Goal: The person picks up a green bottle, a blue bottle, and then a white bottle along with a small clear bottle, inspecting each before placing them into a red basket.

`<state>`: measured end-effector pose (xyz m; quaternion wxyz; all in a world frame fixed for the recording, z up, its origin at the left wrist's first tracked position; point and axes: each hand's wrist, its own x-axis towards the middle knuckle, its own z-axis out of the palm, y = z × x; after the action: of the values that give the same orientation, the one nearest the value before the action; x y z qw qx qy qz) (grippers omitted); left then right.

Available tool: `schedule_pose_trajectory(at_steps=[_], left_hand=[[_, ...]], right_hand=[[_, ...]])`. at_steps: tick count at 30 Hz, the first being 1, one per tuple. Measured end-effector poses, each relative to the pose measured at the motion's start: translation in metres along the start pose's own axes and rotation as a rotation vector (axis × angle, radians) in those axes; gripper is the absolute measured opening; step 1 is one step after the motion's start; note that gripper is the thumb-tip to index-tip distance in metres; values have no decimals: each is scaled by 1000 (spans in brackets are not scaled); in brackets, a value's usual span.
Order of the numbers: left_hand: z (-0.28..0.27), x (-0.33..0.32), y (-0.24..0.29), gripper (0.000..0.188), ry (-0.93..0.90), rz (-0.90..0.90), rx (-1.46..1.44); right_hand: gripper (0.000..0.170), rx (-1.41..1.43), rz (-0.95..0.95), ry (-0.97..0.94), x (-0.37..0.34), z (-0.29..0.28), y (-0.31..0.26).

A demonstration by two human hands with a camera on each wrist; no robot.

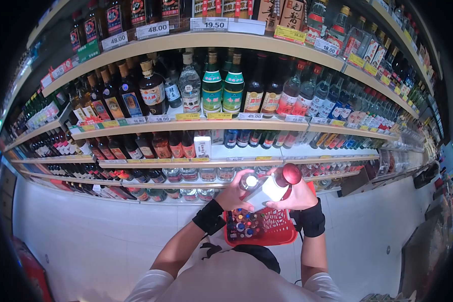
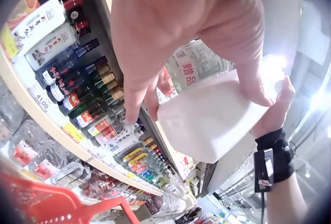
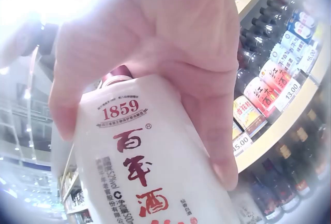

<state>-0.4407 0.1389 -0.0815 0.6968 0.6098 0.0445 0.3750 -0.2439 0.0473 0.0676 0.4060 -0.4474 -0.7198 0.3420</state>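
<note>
A white liquor bottle (image 1: 269,194) with a red cap (image 1: 289,174) is held tilted between both hands in front of the shelves. My right hand (image 1: 302,195) grips it near the cap, its thumb and fingers on opposite sides; red lettering and "1859" mark the bottle's face (image 3: 137,157) in the right wrist view. My left hand (image 1: 230,195) holds a smaller clear bottle (image 1: 248,181) with a pale cap, side by side with the white one. In the left wrist view, the left thumb presses the white bottle (image 2: 212,115), and the clear bottle's printed label (image 2: 194,69) shows behind it.
A red shopping basket (image 1: 282,236) with several small bottles stands below the hands. Curved shelves (image 1: 186,126) packed with glass bottles and price tags run across the front. White floor tiles (image 1: 110,231) lie beneath. Dark display units stand at the lower right.
</note>
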Motion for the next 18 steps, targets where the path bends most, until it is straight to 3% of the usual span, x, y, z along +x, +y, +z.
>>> schedule_pose_trajectory(at_steps=[6, 10, 13, 18], left_hand=[[37, 4, 8, 112, 111, -127, -33], [64, 14, -2, 109, 258, -84, -213], [79, 29, -3, 107, 295, 87, -215], [108, 44, 20, 102, 401, -5, -115]], right_hand=[[76, 41, 28, 23, -7, -31, -1], [96, 27, 73, 152, -10, -41, 5], [98, 261, 15, 240, -12, -38, 26], [93, 273, -46, 233, -35, -18, 59]])
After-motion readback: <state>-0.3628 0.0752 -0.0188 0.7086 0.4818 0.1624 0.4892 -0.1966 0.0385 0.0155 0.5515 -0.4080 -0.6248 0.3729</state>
